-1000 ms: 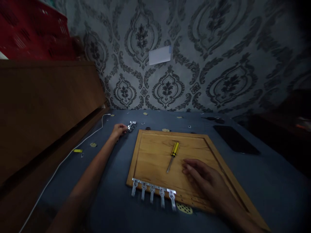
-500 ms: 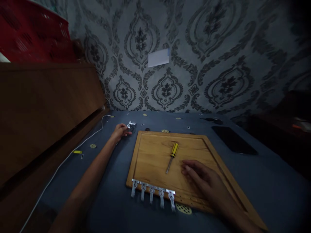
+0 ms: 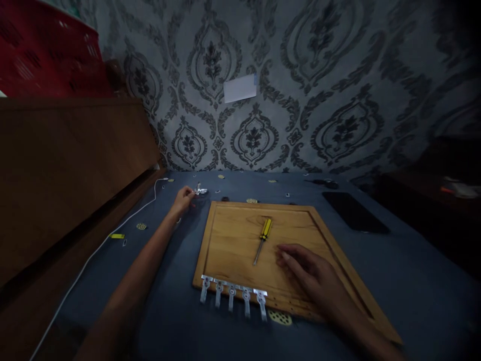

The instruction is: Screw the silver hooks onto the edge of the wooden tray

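Note:
My left hand reaches to the back left, its fingertips pinched on a shiny metal piece. Another shiny metal piece lies right beside it; their outlines partly merge. Over the right part of the wooden board, my right hand is loosely curled, thumb and fingers apart, with nothing seen in it. A screwdriver with a yellow and black handle lies on the board to its left. Several silver T-shaped metal brackets sit in a row along the board's front edge, their arms overhanging it.
A white cable runs along the wooden cabinet on the left. Right of the board lies a dark flat slab, with a black object behind it. A white paper is on the patterned wall.
My left hand has closed in on the metal pieces, and one now stands more upright at its fingertips. The view has shifted slightly; my right hand keeps its place over the board.

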